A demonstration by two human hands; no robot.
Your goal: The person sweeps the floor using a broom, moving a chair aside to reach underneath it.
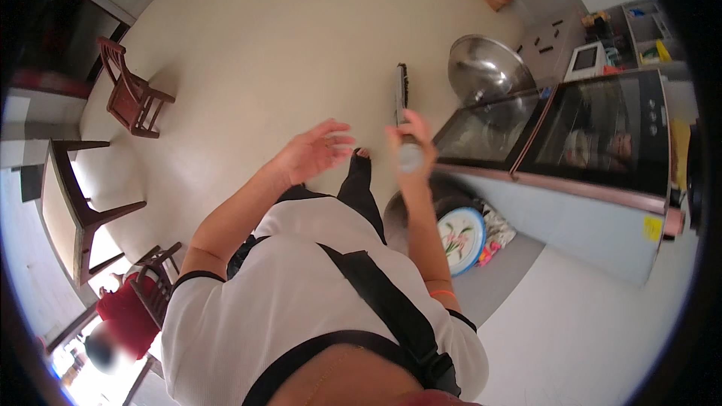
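On the right side, the right grip (pixel 414 152) has fingers curled round the handle of a long brush-like tool (pixel 401 99). Hold looks closed; blur hides how firm. Grey rounded butt pokes up toward the camera; the dark-edged head points away, over the floor (pixel 286 37). Can't tell from one overhead view whether the head touches down, or if that dark edge is bristle or teeth.

Left grip (pixel 320 150): fingers spread, nothing in it that I can see, apart from the tool.

Handling, my judgement: I'd steer from the right forearm (pixel 429 233) with a quiet wrist, since a small twist at the handle grows at the head. Dark edge faces the right-hand side, so I'd settle its angle before any stroke. If the head wanders, I'd add the left grip on the handle ahead of the right as a second support. Short strokes, light pressure.

Outward: glass-topped cabinet (pixel 553 186) is just right of the right grip, so I'd swing left, never right. Big steel bowl (pixel 490 71) is to the right of the tool's head; likeliest knock. Flowered plate (pixel 460 240) shows by the right forearm; I'd watch the elbow there. A foot (pixel 363 153) shows between the grips; I wouldn't drag the head back toward it. Wooden chair (pixel 131 101) is well off left, no concern.
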